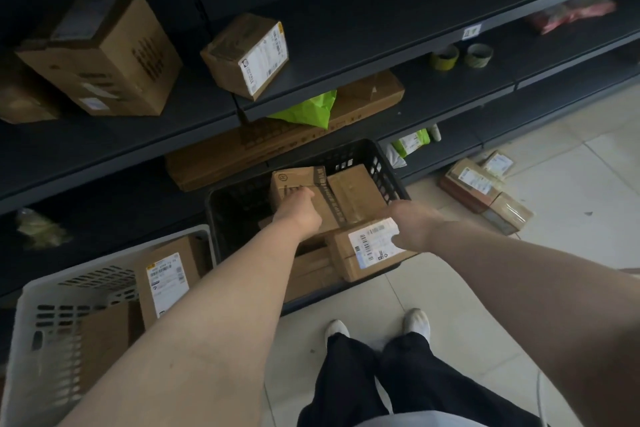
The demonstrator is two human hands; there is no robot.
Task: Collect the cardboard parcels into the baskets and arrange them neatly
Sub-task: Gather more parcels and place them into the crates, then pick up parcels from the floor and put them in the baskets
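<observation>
The left hand (298,212) grips the upright parcel (294,183) in the black basket (383,180), and the right hand (412,229) pinches the labelled parcel (367,246) at the basket's 5 o'clock corner. The labelled parcel is best lowered flat, flush with its neighbours.

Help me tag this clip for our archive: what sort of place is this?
Probably a parcel depot or stockroom: dark metal shelving carries cardboard parcels with shipping labels, more parcels lie in a black basket and a white basket on the tiled floor, and tape rolls sit on a shelf.
</observation>
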